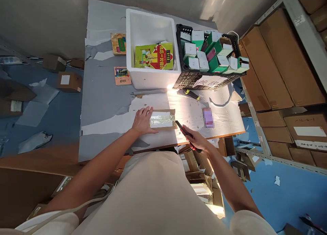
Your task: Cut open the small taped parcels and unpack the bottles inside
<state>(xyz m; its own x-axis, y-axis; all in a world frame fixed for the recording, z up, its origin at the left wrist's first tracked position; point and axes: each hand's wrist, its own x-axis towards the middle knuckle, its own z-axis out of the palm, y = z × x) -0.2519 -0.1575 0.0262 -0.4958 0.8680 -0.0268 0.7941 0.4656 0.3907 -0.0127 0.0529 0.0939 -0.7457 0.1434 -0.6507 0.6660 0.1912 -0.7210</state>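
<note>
A small flat cardboard box [162, 119] with a white label and clear tape lies near the front edge of the table. My left hand [143, 121] holds its left end, thumb along the near side and fingers at the far side. In my right hand [195, 139] is a black and red utility knife [182, 129], its tip pointing at the box's right end. Whether the blade touches the cardboard I cannot tell. A second utility knife [192, 94], yellow and black, rests behind on the table. To the right lies a purple blurred card-like item [208, 118].
At the back of the table [102, 102] stand a white foam bin [150, 79] with a yellow-green book [154, 56] inside and a black crate [184, 79] of small green-white boxes. Two small books lie left of the bin. Shelves of cartons [273, 58] rise at right.
</note>
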